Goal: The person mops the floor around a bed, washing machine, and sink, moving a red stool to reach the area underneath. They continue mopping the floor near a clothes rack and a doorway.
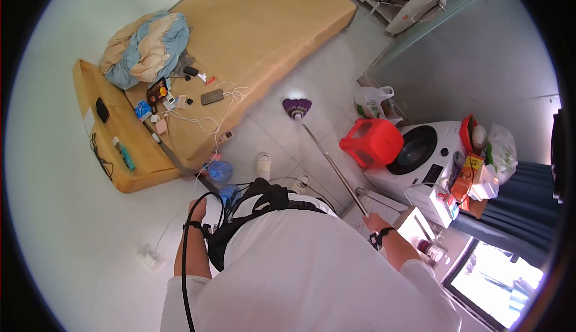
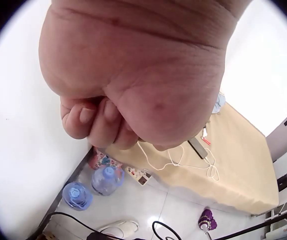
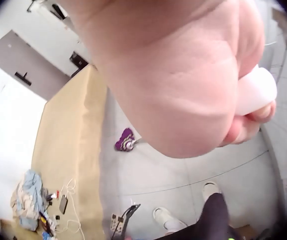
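My right hand [image 1: 377, 223] grips the upper end of a mop [image 1: 327, 153]. In the right wrist view its white handle end [image 3: 257, 91] pokes out between the palm and the curled fingers. The metal pole slants forward and left to a purple, pale-patterned mop head [image 1: 296, 107] on the tiled floor, near the bed's side. My left hand [image 1: 197, 209] hangs by the wall at my left side, fingers loosely curled and holding nothing. A black cable [image 1: 186, 254] loops close beside it. In the left wrist view the fingertips bend in below the palm.
A bed [image 1: 258, 26] with a bunched quilt [image 1: 150, 47] and small items lies ahead left. A red plastic stool [image 1: 373, 143] stands before a washing machine [image 1: 420, 152] on the right. Blue water jugs [image 2: 106, 181] stand by the left wall. A white cord [image 1: 210, 129] trails off the bed.
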`<state>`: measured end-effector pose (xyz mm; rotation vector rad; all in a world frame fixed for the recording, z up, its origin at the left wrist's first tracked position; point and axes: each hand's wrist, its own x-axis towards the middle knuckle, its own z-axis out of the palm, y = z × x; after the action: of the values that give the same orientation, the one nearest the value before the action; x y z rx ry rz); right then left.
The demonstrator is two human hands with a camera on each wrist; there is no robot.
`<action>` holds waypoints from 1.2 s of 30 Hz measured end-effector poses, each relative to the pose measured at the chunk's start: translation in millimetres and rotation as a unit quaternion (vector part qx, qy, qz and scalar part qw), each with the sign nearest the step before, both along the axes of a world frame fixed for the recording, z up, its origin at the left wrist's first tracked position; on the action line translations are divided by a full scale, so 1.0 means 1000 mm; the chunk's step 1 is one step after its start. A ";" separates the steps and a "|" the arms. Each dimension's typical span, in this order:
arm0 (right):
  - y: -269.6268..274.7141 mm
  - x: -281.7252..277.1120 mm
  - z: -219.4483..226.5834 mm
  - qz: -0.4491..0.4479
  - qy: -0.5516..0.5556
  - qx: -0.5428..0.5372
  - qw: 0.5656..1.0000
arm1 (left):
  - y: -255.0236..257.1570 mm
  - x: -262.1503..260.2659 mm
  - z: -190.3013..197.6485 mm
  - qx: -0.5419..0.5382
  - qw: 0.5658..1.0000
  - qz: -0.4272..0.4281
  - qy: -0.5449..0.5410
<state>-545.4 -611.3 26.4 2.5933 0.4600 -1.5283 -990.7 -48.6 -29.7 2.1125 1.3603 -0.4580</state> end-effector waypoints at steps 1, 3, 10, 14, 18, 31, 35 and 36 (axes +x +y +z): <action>-0.029 -0.008 0.008 0.010 -0.002 -0.002 1.000 | 0.003 0.014 0.012 -0.031 0.999 0.010 0.032; -0.077 -0.022 0.030 0.017 -0.011 -0.038 0.999 | 0.010 0.033 0.025 -0.029 0.999 -0.008 0.038; -0.143 -0.058 0.113 -0.064 -0.030 -0.155 0.985 | 0.019 0.048 0.013 0.009 0.999 0.025 -0.046; -0.125 -0.057 0.106 -0.086 -0.062 -0.150 0.983 | 0.018 0.049 0.020 -0.011 0.998 0.041 -0.043; -0.114 -0.046 0.053 -0.066 -0.062 -0.101 0.991 | 0.022 0.044 0.030 -0.073 0.995 0.053 0.045; 0.183 0.086 -0.061 0.048 -0.162 0.113 0.979 | -0.009 -0.011 0.041 -0.022 0.981 0.189 -0.026; 0.267 0.096 -0.023 0.153 -0.099 0.140 0.973 | -0.019 -0.026 0.042 0.006 0.985 0.172 -0.024; 0.268 0.093 -0.032 0.159 -0.098 0.139 0.973 | -0.024 -0.030 0.041 -0.001 0.980 0.194 -0.031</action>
<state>-452.7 -343.4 -5.4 2.6612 1.0731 -1.1616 -1021.1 -72.4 11.8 1.7812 1.6821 -0.2284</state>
